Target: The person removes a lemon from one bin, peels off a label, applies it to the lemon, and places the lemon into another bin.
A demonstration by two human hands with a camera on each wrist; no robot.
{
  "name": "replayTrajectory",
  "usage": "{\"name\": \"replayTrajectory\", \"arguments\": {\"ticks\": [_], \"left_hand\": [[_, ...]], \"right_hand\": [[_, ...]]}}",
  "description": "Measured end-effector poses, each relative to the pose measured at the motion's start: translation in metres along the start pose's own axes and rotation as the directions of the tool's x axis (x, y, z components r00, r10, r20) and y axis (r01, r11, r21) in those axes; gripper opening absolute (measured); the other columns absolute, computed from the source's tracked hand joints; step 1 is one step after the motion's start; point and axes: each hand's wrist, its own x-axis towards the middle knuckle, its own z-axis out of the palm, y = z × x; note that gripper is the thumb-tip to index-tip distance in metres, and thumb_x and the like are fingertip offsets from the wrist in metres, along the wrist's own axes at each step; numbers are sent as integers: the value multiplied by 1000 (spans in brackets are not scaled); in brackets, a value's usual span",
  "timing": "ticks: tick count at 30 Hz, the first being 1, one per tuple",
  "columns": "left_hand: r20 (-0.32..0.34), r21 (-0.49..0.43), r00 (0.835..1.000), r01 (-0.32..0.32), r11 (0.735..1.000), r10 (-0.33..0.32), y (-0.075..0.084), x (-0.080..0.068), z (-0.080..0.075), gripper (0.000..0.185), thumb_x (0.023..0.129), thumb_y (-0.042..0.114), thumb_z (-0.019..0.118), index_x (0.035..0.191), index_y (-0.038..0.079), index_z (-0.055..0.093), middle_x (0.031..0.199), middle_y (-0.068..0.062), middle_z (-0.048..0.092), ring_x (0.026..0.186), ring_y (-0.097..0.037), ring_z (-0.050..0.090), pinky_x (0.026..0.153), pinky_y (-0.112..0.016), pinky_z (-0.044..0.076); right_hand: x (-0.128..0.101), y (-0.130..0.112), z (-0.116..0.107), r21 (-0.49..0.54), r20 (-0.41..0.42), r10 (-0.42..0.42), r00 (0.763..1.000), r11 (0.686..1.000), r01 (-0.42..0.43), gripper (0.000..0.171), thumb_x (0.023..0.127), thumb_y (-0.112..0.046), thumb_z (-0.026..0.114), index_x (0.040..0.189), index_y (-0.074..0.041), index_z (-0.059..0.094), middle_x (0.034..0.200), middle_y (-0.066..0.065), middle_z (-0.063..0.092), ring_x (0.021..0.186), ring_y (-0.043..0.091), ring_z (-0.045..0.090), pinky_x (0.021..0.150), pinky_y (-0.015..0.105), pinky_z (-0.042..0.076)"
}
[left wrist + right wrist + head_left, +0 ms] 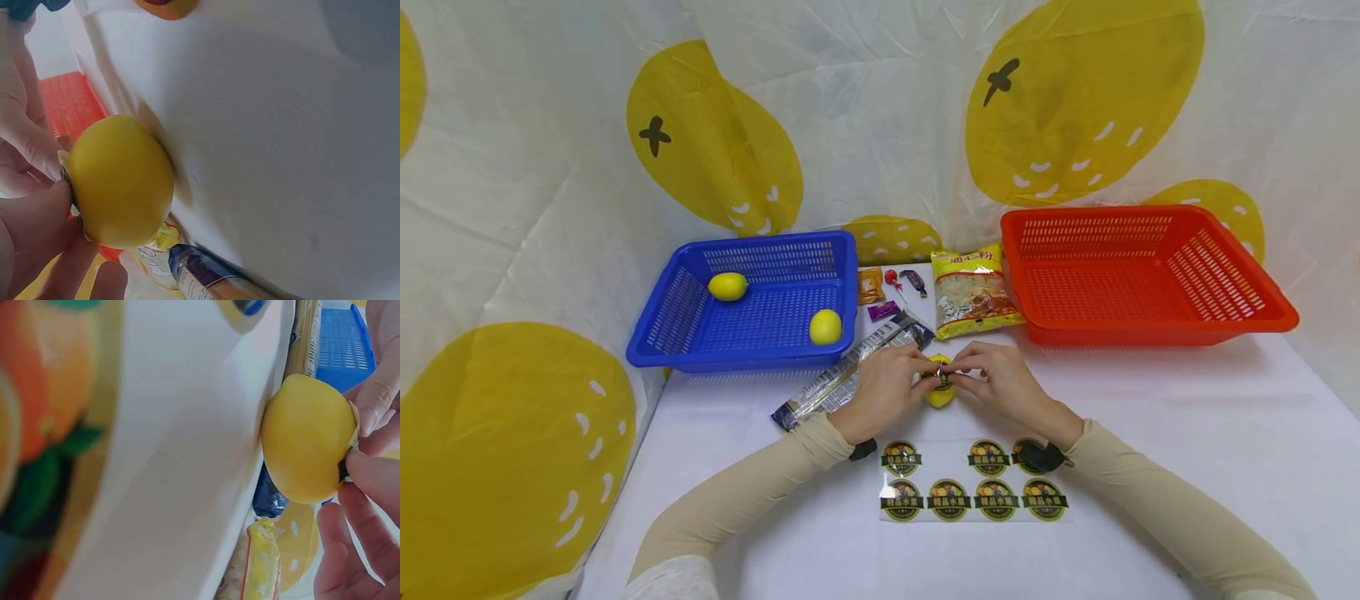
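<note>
Yellow lemon [940,390] on table, pinched between both hands' curled fingers [917,364]

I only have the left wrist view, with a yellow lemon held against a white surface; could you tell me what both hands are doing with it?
Observer: Both hands, left hand and right hand, hold the lemon together on the white table, fingertips meeting at a small sticker on top of it.
Operator: Thank you. Are there more stickers about?
Observer: Yes, a sticker sheet with seven round labels lies just in front of the wrists.
Operator: And other lemons?
Observer: Two lie apart in the blue basket: one lemon at the back, one at the front right. The red basket holds nothing.
</note>
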Motion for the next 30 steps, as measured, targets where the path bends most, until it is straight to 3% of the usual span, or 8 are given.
{"name": "replayTrajectory", "arguments": {"ticks": [6, 15, 22, 30], "left_hand": [[5, 1, 1000, 2, 1000, -2, 1, 0, -1, 25, 92, 39, 76, 114, 29, 80, 98, 11, 76, 76, -7, 66, 65, -26, 50], [46, -11, 999, 3, 1000, -3, 2, 2, -3, 27, 93, 37, 76, 118, 28, 79, 102, 8, 77, 80, -9, 67, 67, -28, 51], [88, -87, 996, 22, 996, -14, -9, -2, -5, 26, 93, 34, 75, 117, 24, 79, 113, 7, 78, 103, -15, 72, 83, -32, 57], [52, -108, 997, 54, 993, -49, -15, -6, -6, 25, 93, 37, 75, 116, 27, 79, 116, 8, 78, 106, -17, 73, 86, -37, 58]], "right_hand": [[0, -3, -3, -25, 45, 24, 999, 999, -22, 33, 80, -19, 89, 111, -14, 81, 91, -2, 76, 76, 17, 66, 63, 24, 48], [3, -5, -3, -36, 51, 64, 997, 997, -62, 29, 78, -21, 90, 103, -10, 82, 85, -1, 76, 76, 18, 68, 70, 30, 47], [4, -5, -5, -28, 71, 75, 995, 997, -74, 26, 78, -21, 90, 101, -12, 83, 85, -1, 76, 79, 18, 69, 70, 30, 48], [2, -5, -6, -9, 77, 92, 993, 996, -92, 27, 78, -21, 89, 103, -12, 82, 86, -2, 76, 77, 18, 68, 66, 26, 45]]}}
